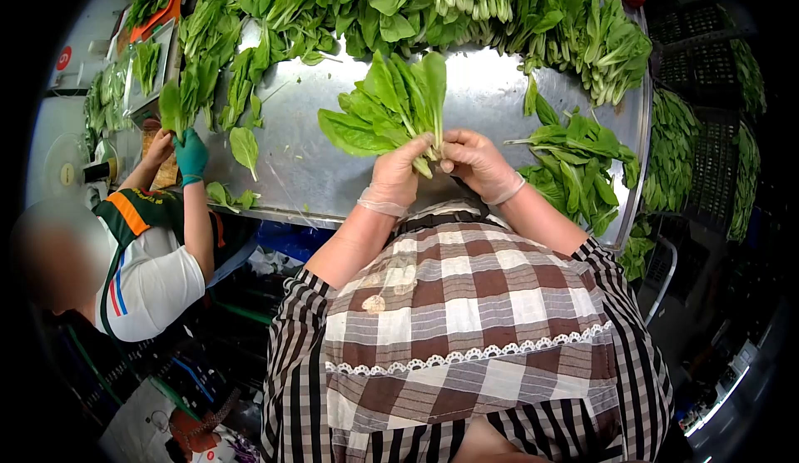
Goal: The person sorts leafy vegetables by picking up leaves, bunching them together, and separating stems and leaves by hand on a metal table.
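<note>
Two gloved hands (431,163) amid heaped leafy greens (466,5), co-worker (150,246) alongside.

Single head-worn view, fisheye, black rounded borders. Looks steeply down and forward from above the checked apron (466,321), which fills the lower middle, very near the lens. Left hand (395,173), right hand (478,163) and leafy green bunch (391,109) at close range, around center. Faces across the metal worktop (300,159) from its near edge; right edge curves down frame right, far part runs up to frame top. Co-worker (154,271) at frame left, black crates (712,159) at frame right, both farther off.
</note>
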The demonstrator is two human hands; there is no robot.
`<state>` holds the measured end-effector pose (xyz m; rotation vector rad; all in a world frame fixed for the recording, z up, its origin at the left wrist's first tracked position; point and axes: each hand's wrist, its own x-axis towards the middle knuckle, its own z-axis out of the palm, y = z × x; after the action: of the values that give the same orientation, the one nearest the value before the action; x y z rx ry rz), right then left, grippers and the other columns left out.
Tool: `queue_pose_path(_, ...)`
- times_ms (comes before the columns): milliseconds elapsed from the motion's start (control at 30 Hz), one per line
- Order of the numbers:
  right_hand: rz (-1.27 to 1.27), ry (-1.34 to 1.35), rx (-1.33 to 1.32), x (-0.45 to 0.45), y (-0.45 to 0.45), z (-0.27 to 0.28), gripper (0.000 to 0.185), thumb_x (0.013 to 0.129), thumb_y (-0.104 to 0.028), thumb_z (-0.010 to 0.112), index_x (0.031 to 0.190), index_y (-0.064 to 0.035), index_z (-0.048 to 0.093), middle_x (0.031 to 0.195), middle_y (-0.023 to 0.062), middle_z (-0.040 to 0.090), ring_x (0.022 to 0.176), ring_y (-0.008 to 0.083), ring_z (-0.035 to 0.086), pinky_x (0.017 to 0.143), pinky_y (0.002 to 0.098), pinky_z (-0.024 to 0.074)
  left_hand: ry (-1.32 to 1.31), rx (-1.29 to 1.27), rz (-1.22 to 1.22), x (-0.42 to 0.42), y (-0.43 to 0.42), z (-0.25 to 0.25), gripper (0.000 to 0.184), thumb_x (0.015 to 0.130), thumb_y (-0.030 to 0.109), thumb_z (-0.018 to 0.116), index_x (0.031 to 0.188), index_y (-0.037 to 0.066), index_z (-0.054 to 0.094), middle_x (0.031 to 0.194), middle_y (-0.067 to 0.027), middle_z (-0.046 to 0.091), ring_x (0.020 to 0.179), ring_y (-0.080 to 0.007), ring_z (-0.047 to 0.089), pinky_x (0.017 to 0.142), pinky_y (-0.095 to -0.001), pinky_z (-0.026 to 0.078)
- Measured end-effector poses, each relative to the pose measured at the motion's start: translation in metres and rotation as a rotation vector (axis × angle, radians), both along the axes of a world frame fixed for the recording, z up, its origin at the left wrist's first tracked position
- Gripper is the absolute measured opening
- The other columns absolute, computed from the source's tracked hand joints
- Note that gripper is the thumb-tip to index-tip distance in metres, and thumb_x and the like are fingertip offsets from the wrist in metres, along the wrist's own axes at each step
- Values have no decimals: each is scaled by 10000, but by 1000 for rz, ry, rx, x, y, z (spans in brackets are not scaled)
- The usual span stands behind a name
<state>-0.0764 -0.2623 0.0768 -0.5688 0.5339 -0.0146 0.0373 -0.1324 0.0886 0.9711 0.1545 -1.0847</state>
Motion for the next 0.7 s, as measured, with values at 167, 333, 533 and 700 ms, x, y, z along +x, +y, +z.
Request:
queue_pose_path(167, -3, -14, -81, 1, 1, 0, 230, 858, -27, 674, 1072, 20, 606, 895, 57, 631, 733, 122, 576, 680, 234, 473, 11, 13, 27, -1, -1, -5, 239, 882, 46, 649, 1108, -19, 608, 1043, -75, 652, 954, -180, 624, 866, -320, 495)
queue_pose_path(333, -85, 111, -346, 7, 6, 17, 208, 815, -31, 709, 1001, 0, 622, 839, 25, 628, 683, 87, 553, 625, 214, 463, 104, -47, 113, -3, -2, -8, 259, 865, 28, 659, 1115, -19, 610, 1059, -73, 648, 981, -177, 611, 862, -305, 487)
queue_pose_path(533, -78, 177, -773, 10, 11, 9, 174, 786, -88, 760, 887, -15, 639, 774, -8, 619, 653, 39, 521, 587, 191, 438, 36, -114, -1, -6, -1, -10, 329, 850, 6, 664, 1166, -1, 571, 1099, -77, 631, 1048, -187, 592, 954, -334, 456)
queue_pose_path(700, -24, 190, -798, 10, 10, 17, 163, 792, -86, 757, 870, -19, 631, 759, -10, 619, 648, 38, 518, 582, 191, 433, 37, -105, 29, -5, 1, -18, 330, 839, -1, 671, 1154, -3, 571, 1084, -72, 631, 1032, -182, 594, 937, -322, 460)
